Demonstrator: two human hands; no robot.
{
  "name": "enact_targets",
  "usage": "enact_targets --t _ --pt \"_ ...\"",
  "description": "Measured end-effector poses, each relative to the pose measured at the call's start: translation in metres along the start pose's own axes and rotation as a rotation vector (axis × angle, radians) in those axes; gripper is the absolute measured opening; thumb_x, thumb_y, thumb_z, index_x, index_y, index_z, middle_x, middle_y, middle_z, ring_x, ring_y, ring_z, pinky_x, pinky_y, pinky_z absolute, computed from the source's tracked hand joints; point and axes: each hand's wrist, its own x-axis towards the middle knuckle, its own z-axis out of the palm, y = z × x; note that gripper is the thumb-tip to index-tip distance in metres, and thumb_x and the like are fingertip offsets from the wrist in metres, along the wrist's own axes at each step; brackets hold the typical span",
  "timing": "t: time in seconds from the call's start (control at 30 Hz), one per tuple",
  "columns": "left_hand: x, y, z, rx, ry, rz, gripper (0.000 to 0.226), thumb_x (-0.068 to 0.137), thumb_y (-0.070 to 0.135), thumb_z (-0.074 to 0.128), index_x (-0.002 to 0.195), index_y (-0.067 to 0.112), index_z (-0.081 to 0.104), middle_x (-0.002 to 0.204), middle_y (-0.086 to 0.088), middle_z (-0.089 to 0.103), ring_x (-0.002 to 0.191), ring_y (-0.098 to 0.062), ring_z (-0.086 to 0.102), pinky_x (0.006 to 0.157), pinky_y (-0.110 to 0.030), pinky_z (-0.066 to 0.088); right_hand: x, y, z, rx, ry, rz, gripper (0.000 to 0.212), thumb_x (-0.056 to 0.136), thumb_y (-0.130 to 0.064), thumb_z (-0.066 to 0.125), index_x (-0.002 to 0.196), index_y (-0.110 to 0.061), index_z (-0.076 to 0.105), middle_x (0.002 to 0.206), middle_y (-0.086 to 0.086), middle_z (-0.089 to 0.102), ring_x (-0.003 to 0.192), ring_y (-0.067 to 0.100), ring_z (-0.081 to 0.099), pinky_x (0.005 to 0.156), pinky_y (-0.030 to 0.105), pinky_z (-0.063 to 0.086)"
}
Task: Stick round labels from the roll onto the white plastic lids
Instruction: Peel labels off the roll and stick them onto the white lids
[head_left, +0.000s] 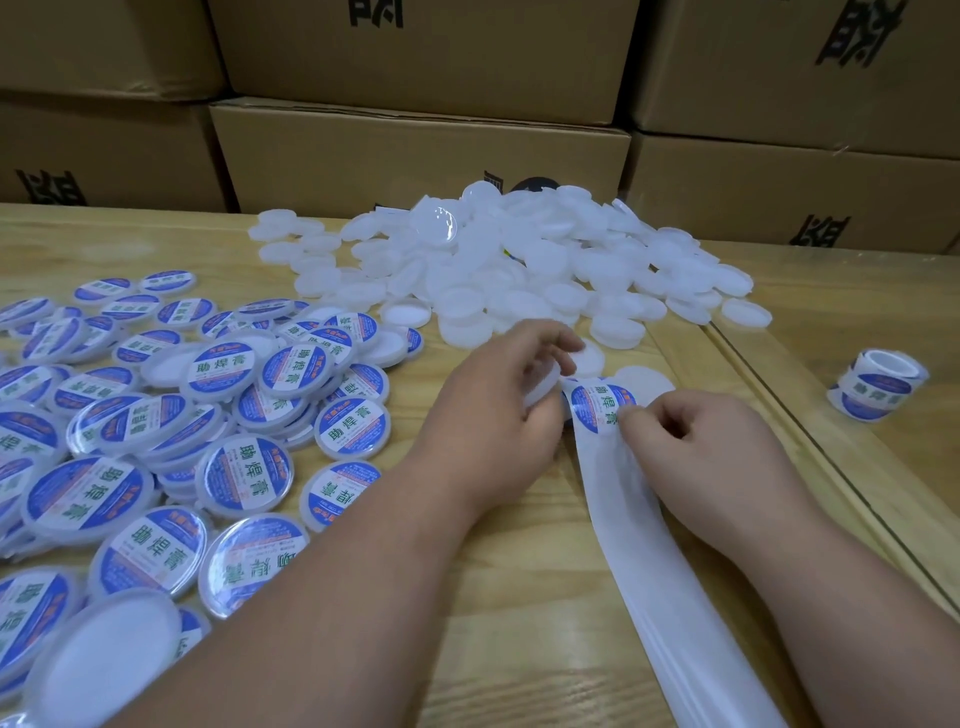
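Our round label sits at the top of the backing strip, right hand pinching its near edge to peel it; just left of the label, our left hand grips a blank lid. Blank lids are heaped beyond the label, labelled lids spread left; we'd guess a rushed peel curls the sticker onto itself, so it lands creased or off-centre.

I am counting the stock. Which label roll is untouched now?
The small wound roll standing alone at the right. The other, an unrolled backing strip, is pinched by the right hand at its label.
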Motion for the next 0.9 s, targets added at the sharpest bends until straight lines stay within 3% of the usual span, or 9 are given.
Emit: enact_targets --t 0.13,0.2,0.3,0.4,0.5,0.6,0.73,0.9 --pt "-0.001 -0.001 0.003 0.159 -0.093 0.059 0.017 0.088 0.023 0.070 0.099 0.035 0.071 0.098 0.021 0.068 0.103 -0.005 0.058 0.092 -0.029 0.047 0.001 0.002 0.004 0.210 0.025 -0.059 0.029 0.088 -0.027 0.063 0.062 -0.016 0.056 0.048 -0.012 0.045 0.044 0.005 0.039 0.042 0.016 0.033" --pt "-0.001 -0.001 0.001 0.141 -0.101 0.041 0.015 0.085 0.029 0.076 0.098 0.037 0.072 0.098 0.021 0.068 0.103 -0.003 0.057 0.092 -0.026 0.046 0.000 0.000 0.005 0.346 0.008 -0.082 0.027 0.092 -0.025 0.065 0.066 -0.017 0.062 0.052 -0.012 0.047 0.049 0.004 0.040 0.046 0.015 0.033" --pt "0.000 0.001 -0.001 0.100 -0.103 0.006 0.021 0.080 0.036 0.083 0.097 0.039 0.072 0.097 0.023 0.068 0.104 -0.001 0.057 0.089 -0.018 0.044 -0.002 -0.003 0.005 0.515 -0.066 -0.106 0.025 0.097 -0.024 0.066 0.073 -0.016 0.068 0.063 0.006 0.051 0.061 0.013 0.044 0.058 0.028 0.037" --pt "0.001 0.002 0.000 0.107 -0.101 0.018 0.024 0.077 0.038 0.086 0.097 0.036 0.073 0.096 0.021 0.068 0.103 -0.003 0.059 0.088 -0.018 0.045 -0.004 -0.007 0.003 0.569 -0.113 -0.139 0.024 0.098 -0.012 0.064 0.075 -0.012 0.069 0.079 0.027 0.058 0.068 0.018 0.048 0.065 0.034 0.039" --pt "0.001 0.002 0.000 0.110 -0.098 0.018 0.022 0.077 0.040 0.086 0.095 0.036 0.073 0.092 0.024 0.066 0.100 -0.003 0.059 0.083 -0.017 0.044 -0.005 -0.008 0.002 0.583 -0.141 -0.150 0.025 0.092 0.004 0.060 0.076 -0.013 0.071 0.085 0.025 0.063 0.071 0.017 0.053 0.065 0.031 0.043" --pt "0.000 0.001 0.000 0.110 -0.087 0.032 0.021 0.077 0.041 0.085 0.095 0.037 0.074 0.089 0.023 0.065 0.096 -0.003 0.060 0.080 -0.018 0.044 -0.004 -0.008 0.001 0.613 -0.171 -0.175 0.015 0.082 -0.004 0.061 0.080 -0.013 0.073 0.084 0.024 0.062 0.072 0.019 0.052 0.067 0.032 0.042" --pt "0.000 0.000 0.000 0.106 -0.067 0.063 0.015 0.082 0.031 0.081 0.097 0.031 0.078 0.091 0.012 0.067 0.094 -0.007 0.063 0.082 -0.033 0.052 -0.003 -0.006 0.004 0.634 -0.136 -0.179 0.033 0.082 0.000 0.057 0.071 -0.027 0.073 0.064 -0.009 0.055 0.059 0.005 0.046 0.056 0.014 0.039" --pt "-0.001 0.001 0.001 0.131 -0.024 0.055 0.010 0.083 0.034 0.072 0.091 0.033 0.078 0.086 0.014 0.070 0.088 -0.004 0.063 0.076 -0.028 0.051 -0.004 -0.009 0.003 0.609 -0.153 -0.184 0.022 0.072 -0.014 0.054 0.077 -0.024 0.072 0.070 0.006 0.051 0.062 0.014 0.043 0.054 0.022 0.037"
